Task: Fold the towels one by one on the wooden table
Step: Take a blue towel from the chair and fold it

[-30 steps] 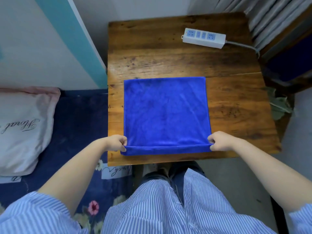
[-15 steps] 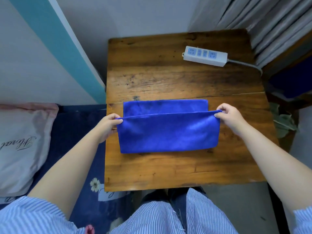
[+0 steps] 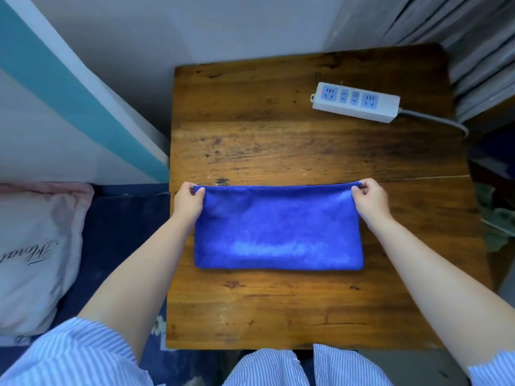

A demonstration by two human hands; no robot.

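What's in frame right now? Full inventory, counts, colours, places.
towel: 1, blue, folded in half, middle of the table
wooden table: 1, brown, centre of view
power strip: 1, white with blue sockets, far right of the table, grey cable running off right
pillow: 1, pale with pink edge and script lettering, left of the table
curtain: grey, upper right
left hand: 1, pinches the towel's far left corner
right hand: 1, pinches the towel's far right corner
sleeves: blue-white striped, bottom edge
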